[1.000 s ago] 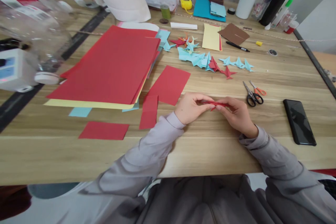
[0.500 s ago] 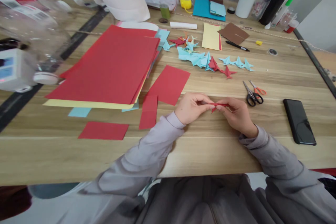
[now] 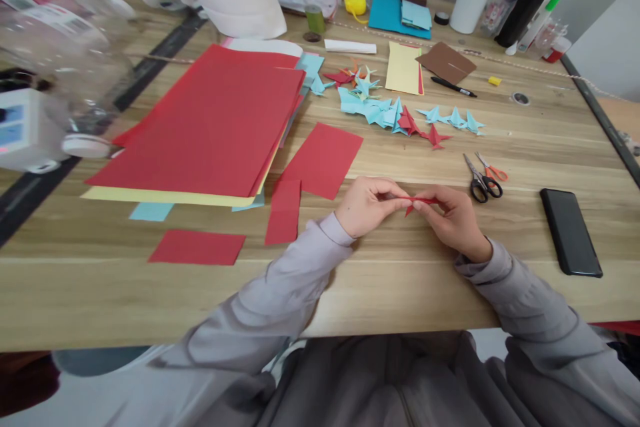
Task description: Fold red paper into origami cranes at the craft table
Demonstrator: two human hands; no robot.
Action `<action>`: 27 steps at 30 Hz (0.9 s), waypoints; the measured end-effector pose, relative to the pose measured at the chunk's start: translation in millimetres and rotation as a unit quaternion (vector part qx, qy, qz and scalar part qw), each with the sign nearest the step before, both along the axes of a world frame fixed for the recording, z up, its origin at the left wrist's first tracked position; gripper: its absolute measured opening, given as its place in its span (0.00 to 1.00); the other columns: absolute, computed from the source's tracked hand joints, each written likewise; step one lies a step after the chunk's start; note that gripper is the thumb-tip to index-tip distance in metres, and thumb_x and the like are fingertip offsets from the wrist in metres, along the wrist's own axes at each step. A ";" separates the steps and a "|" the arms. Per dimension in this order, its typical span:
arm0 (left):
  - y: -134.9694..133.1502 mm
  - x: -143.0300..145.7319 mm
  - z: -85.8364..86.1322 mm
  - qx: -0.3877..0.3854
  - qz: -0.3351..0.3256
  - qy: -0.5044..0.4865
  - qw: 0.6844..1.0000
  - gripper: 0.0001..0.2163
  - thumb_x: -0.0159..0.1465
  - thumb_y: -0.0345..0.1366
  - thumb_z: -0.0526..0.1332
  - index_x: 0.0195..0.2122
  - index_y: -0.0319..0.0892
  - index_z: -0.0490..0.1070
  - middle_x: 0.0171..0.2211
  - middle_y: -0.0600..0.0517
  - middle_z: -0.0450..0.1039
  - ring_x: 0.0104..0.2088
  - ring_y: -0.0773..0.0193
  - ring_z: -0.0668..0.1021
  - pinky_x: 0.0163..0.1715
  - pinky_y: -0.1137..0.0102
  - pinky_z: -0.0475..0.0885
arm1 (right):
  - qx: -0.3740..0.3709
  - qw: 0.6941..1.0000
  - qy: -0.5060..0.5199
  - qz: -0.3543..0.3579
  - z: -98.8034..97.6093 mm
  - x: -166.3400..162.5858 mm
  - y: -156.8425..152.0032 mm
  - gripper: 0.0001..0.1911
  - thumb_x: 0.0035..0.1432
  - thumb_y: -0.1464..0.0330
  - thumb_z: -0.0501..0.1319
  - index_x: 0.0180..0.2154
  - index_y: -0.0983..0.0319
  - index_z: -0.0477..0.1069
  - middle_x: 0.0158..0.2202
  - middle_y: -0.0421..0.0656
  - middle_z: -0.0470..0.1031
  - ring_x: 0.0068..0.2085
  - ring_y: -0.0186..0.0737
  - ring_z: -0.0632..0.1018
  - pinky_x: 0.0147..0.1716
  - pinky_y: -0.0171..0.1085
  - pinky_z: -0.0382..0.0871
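Observation:
Between my two hands is a small folded piece of red paper (image 3: 409,209), mostly covered by fingers. My left hand (image 3: 369,204) pinches its left side, thumb against fingers. From the other side my right hand (image 3: 449,217) pinches it too, and the fingertips of both hands nearly meet. A short pointed flap hangs below the fingers. Left of my hands lie a red paper sheet (image 3: 327,160), a creased red strip (image 3: 283,212) and a red rectangle (image 3: 197,247). Behind them sit folded blue paper cranes (image 3: 365,107) and red paper cranes (image 3: 437,137).
A stack of large red sheets (image 3: 210,120) covers the left of the table. Black-handled scissors (image 3: 481,181), orange-handled scissors (image 3: 493,168) and a phone (image 3: 571,232) lie to the right. Behind are yellow paper (image 3: 401,68), brown paper (image 3: 447,61), a pen (image 3: 453,86) and a tape measure (image 3: 355,4).
Both hands keep their pinch on the folded red paper. Its hanging flap has turned slightly between the fingertips; the view has shifted a little.

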State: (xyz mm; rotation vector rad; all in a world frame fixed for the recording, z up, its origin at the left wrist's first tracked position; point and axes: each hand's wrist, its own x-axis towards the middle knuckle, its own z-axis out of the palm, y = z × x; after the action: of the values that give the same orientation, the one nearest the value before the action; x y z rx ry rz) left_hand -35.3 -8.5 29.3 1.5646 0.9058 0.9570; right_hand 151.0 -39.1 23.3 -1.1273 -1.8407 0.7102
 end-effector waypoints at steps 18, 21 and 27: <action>-2.6 7.7 -4.5 -0.182 -0.025 -0.056 0.981 0.11 0.46 0.33 0.71 0.27 0.38 0.72 0.21 0.53 0.76 0.23 0.70 0.75 0.24 0.75 0.67 | -0.192 0.970 0.150 -0.001 3.1 -3.9 1.1 0.15 0.52 0.57 0.67 0.26 0.63 0.75 0.20 0.39 0.73 0.22 0.31 0.70 0.23 0.32 0.64; -2.7 7.7 -3.1 -0.180 -0.025 -0.072 0.981 0.12 0.45 0.32 0.71 0.26 0.38 0.69 0.21 0.54 0.75 0.22 0.71 0.74 0.23 0.75 0.67 | -0.200 0.967 0.157 0.001 2.5 -5.1 0.5 0.15 0.52 0.57 0.67 0.27 0.63 0.75 0.20 0.39 0.73 0.23 0.31 0.70 0.24 0.32 0.64; -3.5 6.4 1.1 -0.175 -0.032 -0.077 0.981 0.11 0.49 0.34 0.71 0.28 0.37 0.71 0.22 0.52 0.76 0.23 0.70 0.76 0.25 0.75 0.70 | -0.213 0.958 0.189 0.013 4.9 -7.2 2.0 0.16 0.52 0.55 0.67 0.28 0.62 0.75 0.21 0.39 0.74 0.24 0.32 0.72 0.26 0.33 0.68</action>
State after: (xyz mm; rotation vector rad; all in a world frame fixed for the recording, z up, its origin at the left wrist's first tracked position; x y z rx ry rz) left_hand -28.9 -12.0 30.4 1.1970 0.8569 0.8108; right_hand 143.8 -37.1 28.3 -1.1353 -1.4133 1.2875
